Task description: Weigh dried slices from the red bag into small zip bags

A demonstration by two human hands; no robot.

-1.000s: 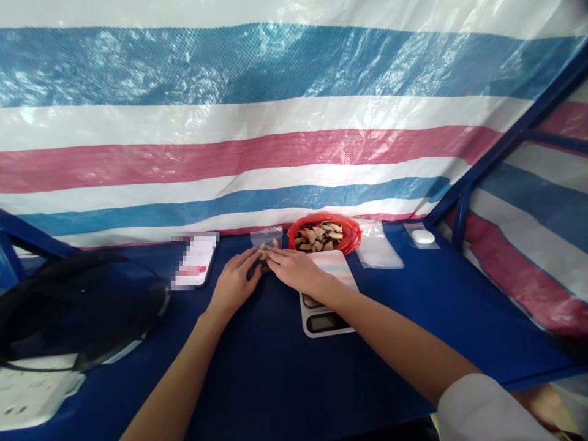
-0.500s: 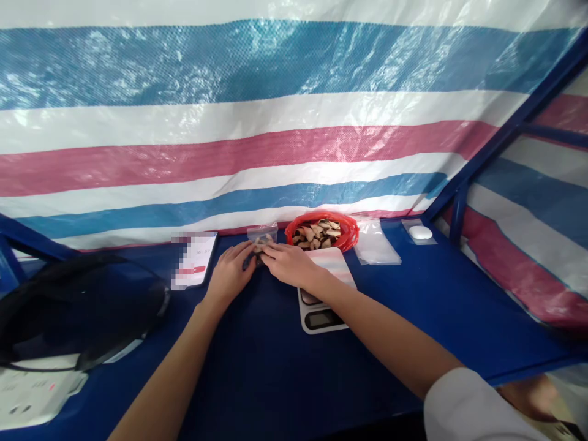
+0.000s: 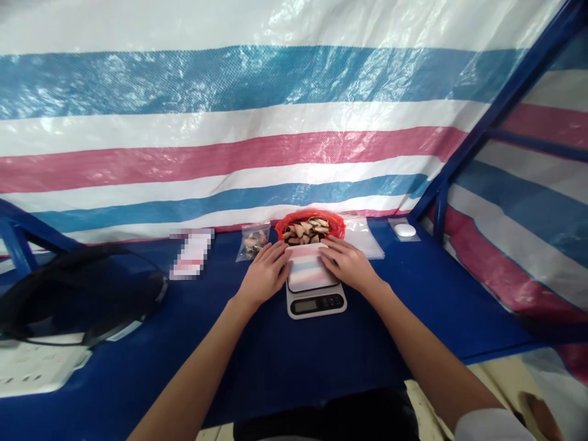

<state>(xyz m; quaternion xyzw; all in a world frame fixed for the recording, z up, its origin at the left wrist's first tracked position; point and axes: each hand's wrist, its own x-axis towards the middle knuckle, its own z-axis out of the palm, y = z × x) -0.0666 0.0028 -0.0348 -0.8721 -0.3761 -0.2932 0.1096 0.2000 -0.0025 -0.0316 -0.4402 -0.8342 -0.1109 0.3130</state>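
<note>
The digital scale [image 3: 316, 310] sits on the surface [image 3: 321, 361] between 2 hands. Left hand [image 3: 265, 272]: fingers loosely spread, at the platform's left edge. Right hand [image 3: 348, 264]: fingers spread and slightly bent, at its right edge. Grip force: cannot tell. Digits on the display [image 3: 305, 305] and button markings: illegible from here. Phone [image 3: 190, 254] screen: pixelated, unreadable. The zip bag [image 3: 253, 241] of dried pieces lies just beyond the left hand, partly hidden by it. Red bag [image 3: 337, 226]: front obscured by scale and hands. Power strip [image 3: 39, 367]: cut off at left.
</note>
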